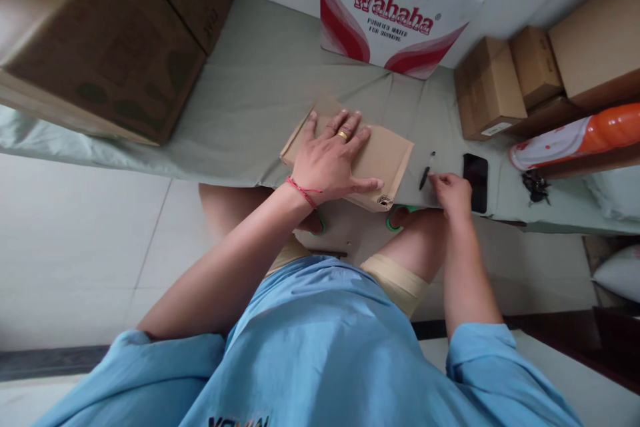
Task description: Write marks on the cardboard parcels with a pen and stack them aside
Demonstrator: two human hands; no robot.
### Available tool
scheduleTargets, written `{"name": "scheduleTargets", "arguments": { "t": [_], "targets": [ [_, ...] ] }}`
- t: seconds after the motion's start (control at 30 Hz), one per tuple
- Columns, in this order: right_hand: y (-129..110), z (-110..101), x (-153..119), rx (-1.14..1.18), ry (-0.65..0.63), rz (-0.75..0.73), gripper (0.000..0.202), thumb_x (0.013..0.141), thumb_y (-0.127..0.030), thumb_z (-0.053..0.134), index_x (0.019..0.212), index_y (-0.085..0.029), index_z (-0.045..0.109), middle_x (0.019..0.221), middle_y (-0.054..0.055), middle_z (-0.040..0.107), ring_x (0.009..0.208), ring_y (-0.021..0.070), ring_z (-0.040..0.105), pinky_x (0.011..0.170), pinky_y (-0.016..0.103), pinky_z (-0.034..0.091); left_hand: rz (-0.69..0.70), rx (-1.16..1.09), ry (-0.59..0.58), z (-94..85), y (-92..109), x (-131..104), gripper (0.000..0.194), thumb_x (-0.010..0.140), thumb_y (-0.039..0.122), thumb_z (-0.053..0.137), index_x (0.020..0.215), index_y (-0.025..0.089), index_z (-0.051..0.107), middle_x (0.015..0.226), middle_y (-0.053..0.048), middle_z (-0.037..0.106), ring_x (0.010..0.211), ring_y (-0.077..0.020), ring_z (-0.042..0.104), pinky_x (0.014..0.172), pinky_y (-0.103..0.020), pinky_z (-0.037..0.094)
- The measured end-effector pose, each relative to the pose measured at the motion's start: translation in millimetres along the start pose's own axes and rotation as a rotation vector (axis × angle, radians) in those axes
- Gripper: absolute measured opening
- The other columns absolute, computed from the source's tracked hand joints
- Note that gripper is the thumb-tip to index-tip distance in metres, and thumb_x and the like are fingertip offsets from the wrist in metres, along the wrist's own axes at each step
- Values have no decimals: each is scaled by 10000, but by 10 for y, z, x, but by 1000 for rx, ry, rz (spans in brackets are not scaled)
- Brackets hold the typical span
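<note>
The left hand (333, 160) lies flat, fingers spread, pressing on a flattened cardboard piece (385, 155) that sits at the near edge of the cloth-covered table (250, 113); its grip is released, holding nothing. The right hand (453, 192) pinches the end of a black pen (426, 175) lying on the cloth just right of the cardboard. A black phone (476, 180) rests beside that hand, and a white water carton (395, 7) stands behind.

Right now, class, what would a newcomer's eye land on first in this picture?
The left hand, wearing a gold ring, presses flat on a flattened brown cardboard box at the table's near edge. Behind stands a white-and-red Wahaha water carton. The right hand touches a black pen beside a black phone.
</note>
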State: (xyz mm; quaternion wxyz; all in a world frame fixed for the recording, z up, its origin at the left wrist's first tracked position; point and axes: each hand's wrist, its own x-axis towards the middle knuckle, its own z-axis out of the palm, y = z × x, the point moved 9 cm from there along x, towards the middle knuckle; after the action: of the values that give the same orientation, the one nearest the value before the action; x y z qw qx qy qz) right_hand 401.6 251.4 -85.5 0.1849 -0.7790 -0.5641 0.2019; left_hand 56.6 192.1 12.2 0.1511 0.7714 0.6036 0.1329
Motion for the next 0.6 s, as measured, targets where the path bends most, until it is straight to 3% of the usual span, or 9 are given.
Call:
{"name": "scheduleTargets", "arguments": {
  "t": [0.1,0.2,0.3,0.37,0.6],
  "targets": [
    [155,-319,-46,-148,216,-26,416,910,-478,674,1129,-143,786,1012,157,786,971,294,680,933,427,513,3,-6,-1,-1,-2,-3,1024,886,772,698,1723,253,417,1844,-145,268,1722,-419,222,1384,-707,26],
    [405,-576,-108,-291,374,29,614,879,-479,719,1363,-102,705,1364,268,705,1339,403,588,1183,569,403,0,-10,0,-6,-3,-5,1013,890,765,698,1722,259,418,1845,-143,266,1722,-416,222,1384,-706,20],
    [684,-612,-105,-365,322,159,865,849,-577,766,1470,4,608,1496,373,589,1476,485,494,1263,621,320,2,-18,2,-9,0,-5,1013,885,758,709,1721,262,419,1845,-144,266,1722,-415,224,1383,-707,18],
    [807,-575,-73,-379,239,227,923,841,-617,775,1470,34,594,1512,395,559,1491,510,483,1279,611,318,2,-24,6,-12,1,-5,1008,885,754,715,1718,269,422,1844,-143,266,1723,-405,226,1383,-706,19],
    [903,-641,128,-360,165,368,917,797,-658,826,1449,-45,624,1538,379,533,1491,535,499,1237,631,406,8,-18,4,-14,15,-10,1005,896,752,707,1716,242,425,1842,-160,269,1724,-411,219,1379,-715,22]
  ]
}}
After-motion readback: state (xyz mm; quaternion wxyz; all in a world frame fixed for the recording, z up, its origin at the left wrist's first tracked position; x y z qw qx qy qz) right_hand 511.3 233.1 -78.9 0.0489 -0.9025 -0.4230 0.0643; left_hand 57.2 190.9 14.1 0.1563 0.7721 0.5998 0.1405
